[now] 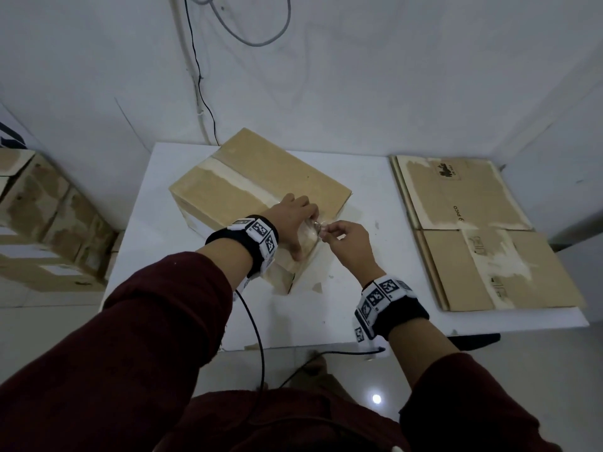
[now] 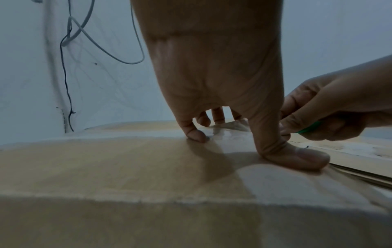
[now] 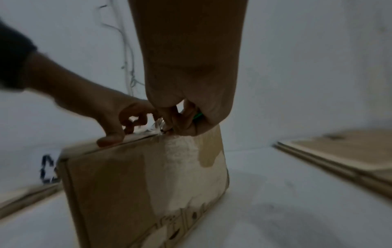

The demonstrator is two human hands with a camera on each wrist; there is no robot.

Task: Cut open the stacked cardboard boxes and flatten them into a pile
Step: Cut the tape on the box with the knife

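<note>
A closed cardboard box (image 1: 261, 177) with a pale torn strip along its top seam stands on the white table (image 1: 359, 298). My left hand (image 1: 301, 216) presses on the box top near its near-right edge, fingertips (image 2: 196, 134) and thumb down on the cardboard. My right hand (image 1: 331, 231) grips a small green-handled cutter (image 2: 310, 127) at that same edge, where crumpled clear tape (image 3: 156, 125) lifts off the seam. The blade is hidden by my fingers. In the right wrist view the box (image 3: 131, 184) shows its end face, with the green handle (image 3: 198, 115) in my fist.
Flattened cardboard boxes (image 1: 473, 230) lie in a pile at the table's right side. Several taped boxes (image 1: 42, 216) are stacked on the floor at the left. A black cable (image 1: 256, 324) hangs from my left wrist across the table's front edge. A wall stands close behind.
</note>
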